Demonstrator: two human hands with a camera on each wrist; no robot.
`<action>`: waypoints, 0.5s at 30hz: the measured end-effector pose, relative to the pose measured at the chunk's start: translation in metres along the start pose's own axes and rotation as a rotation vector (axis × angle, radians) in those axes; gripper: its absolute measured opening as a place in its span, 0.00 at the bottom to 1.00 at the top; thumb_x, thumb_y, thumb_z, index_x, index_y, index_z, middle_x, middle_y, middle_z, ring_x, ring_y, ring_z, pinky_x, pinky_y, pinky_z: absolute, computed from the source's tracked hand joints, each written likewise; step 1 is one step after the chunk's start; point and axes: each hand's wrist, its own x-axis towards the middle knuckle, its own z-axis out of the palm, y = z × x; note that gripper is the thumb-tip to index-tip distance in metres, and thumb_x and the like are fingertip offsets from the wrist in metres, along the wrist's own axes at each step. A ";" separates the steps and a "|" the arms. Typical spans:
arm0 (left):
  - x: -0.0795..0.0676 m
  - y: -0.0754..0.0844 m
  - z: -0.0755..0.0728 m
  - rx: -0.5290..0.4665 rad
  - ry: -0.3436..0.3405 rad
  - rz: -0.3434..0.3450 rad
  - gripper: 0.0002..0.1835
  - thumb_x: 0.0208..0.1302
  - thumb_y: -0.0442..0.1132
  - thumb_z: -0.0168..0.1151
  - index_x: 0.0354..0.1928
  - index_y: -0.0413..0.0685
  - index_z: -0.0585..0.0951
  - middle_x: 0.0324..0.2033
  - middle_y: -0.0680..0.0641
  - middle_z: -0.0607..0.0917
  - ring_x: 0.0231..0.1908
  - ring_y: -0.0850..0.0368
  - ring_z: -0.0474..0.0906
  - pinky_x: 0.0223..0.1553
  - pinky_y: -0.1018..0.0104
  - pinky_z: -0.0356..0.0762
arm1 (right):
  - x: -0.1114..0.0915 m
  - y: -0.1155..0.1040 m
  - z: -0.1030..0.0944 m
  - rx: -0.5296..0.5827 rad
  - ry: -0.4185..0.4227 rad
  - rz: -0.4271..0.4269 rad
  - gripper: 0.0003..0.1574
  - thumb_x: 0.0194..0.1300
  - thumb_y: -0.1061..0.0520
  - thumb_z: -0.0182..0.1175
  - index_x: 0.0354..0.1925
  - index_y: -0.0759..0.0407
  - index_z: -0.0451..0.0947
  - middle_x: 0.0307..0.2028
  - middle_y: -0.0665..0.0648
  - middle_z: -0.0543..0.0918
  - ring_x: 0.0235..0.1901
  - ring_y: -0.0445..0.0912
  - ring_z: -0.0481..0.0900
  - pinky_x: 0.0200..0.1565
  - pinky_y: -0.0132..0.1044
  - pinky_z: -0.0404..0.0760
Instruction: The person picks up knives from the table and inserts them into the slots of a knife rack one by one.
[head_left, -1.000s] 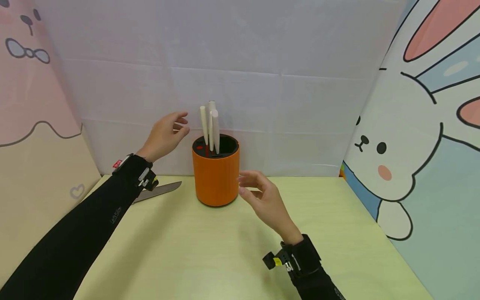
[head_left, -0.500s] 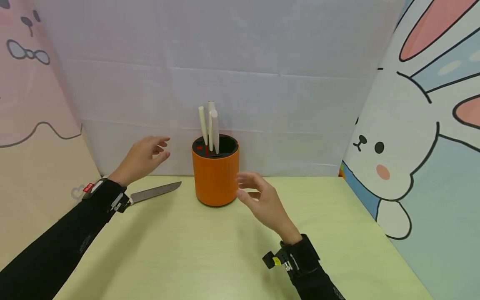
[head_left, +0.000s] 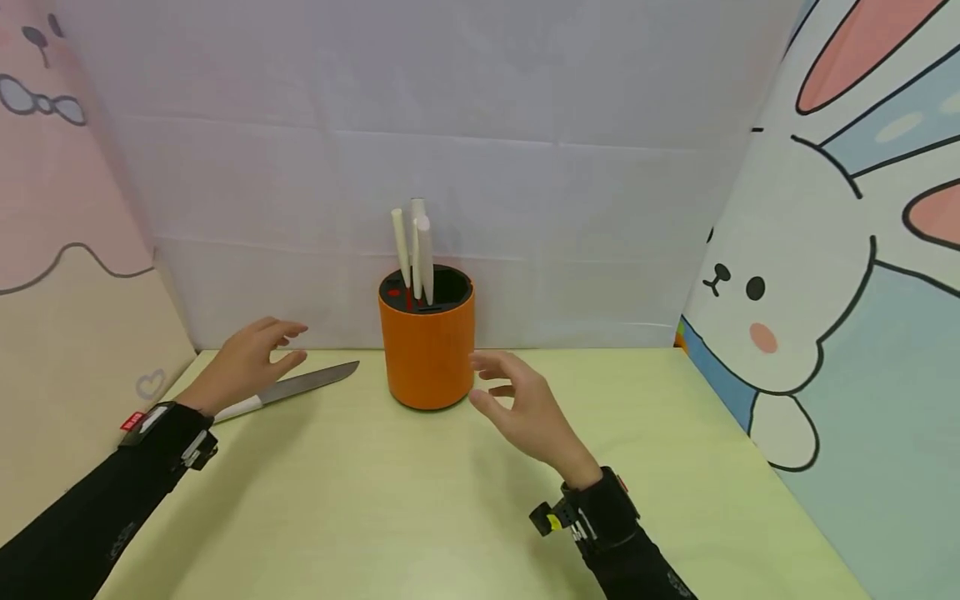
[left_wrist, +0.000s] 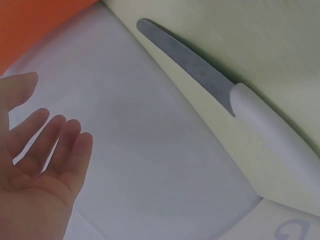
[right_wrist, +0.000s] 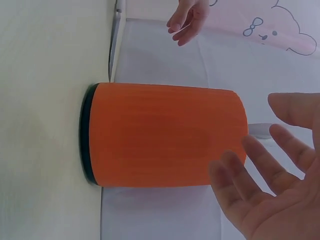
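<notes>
An orange cylindrical knife block (head_left: pixel 427 358) stands upright toward the back of the table, several white handles (head_left: pixel 425 258) rising from its black top. To its left lies a knife (head_left: pixel 311 382) with a grey blade and a white handle. My left hand (head_left: pixel 247 362) hovers above this knife's handle end, fingers loosely bent, holding nothing; in the left wrist view the whole knife blade (left_wrist: pixel 185 57) shows apart from the hand. Beside the block's right side is my right hand (head_left: pixel 525 408), relaxed and holding nothing. Whether it touches the block (right_wrist: pixel 165 135) I cannot tell.
A pale yellow-green table (head_left: pixel 390 517) carries these things. A white cloth wall (head_left: pixel 585 225) rises behind the block. Printed side panels stand left and right, the right panel (head_left: pixel 885 400) bearing a rabbit drawing.
My left hand has moved down and left, away from the block's handles to over the lying knife. The right hand has stayed almost still, and the knives have not moved.
</notes>
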 end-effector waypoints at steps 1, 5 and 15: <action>-0.005 -0.004 0.000 0.006 -0.002 -0.002 0.22 0.63 0.40 0.65 0.58 0.45 0.75 0.50 0.43 0.77 0.45 0.46 0.77 0.43 0.49 0.76 | -0.001 0.002 0.000 -0.017 -0.010 0.000 0.27 0.66 0.57 0.62 0.62 0.47 0.68 0.55 0.47 0.74 0.51 0.40 0.72 0.48 0.47 0.80; -0.022 -0.018 0.003 0.026 -0.016 0.007 0.22 0.63 0.41 0.65 0.58 0.43 0.75 0.49 0.42 0.77 0.45 0.45 0.76 0.40 0.49 0.77 | -0.007 0.009 0.001 -0.103 -0.054 -0.015 0.28 0.65 0.58 0.63 0.62 0.48 0.68 0.56 0.48 0.74 0.52 0.39 0.71 0.48 0.46 0.80; -0.054 -0.049 0.014 0.078 -0.007 0.023 0.22 0.59 0.40 0.68 0.54 0.41 0.77 0.45 0.40 0.79 0.40 0.45 0.77 0.36 0.49 0.77 | -0.025 0.027 0.008 -0.320 -0.141 -0.026 0.30 0.64 0.54 0.64 0.63 0.49 0.68 0.57 0.45 0.72 0.57 0.38 0.65 0.58 0.41 0.70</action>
